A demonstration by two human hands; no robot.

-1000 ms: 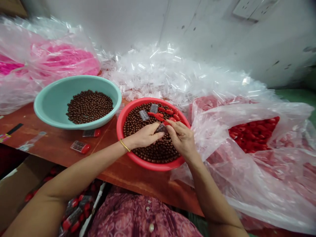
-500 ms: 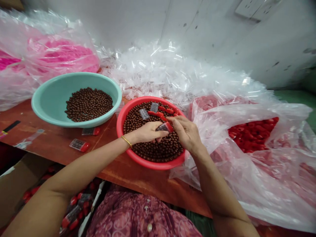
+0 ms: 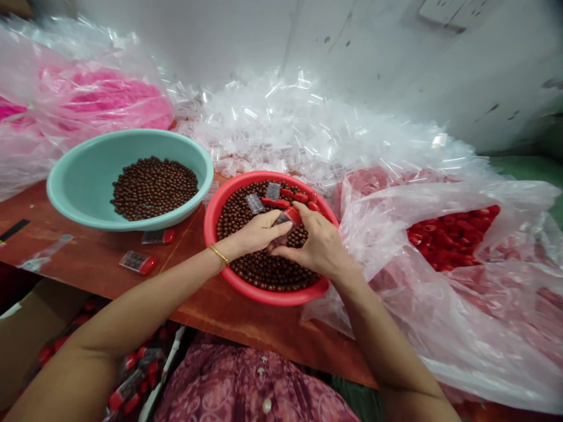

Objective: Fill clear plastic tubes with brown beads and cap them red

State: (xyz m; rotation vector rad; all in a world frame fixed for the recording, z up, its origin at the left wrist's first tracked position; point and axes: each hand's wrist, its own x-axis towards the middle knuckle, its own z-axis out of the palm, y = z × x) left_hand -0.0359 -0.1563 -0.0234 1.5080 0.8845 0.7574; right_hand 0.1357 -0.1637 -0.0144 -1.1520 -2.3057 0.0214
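Both bare arms reach forward, elbows bent, the left forearm (image 3: pixel 153 299) slanting inward from the lower left and the right forearm (image 3: pixel 373 334) from the lower right. The left hand (image 3: pixel 257 236) is closed in a pinch, thumb on top. The right hand (image 3: pixel 321 241) curves opposite, thumb and forefinger apart; its other fingertips seem hidden, so their grip is unclear.

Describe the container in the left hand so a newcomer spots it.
Find the red basin of brown beads, right of the turquoise basin. Over its middle, the left hand grips a clear container with a red cap. Unlike the capped containers on the table, it's held.
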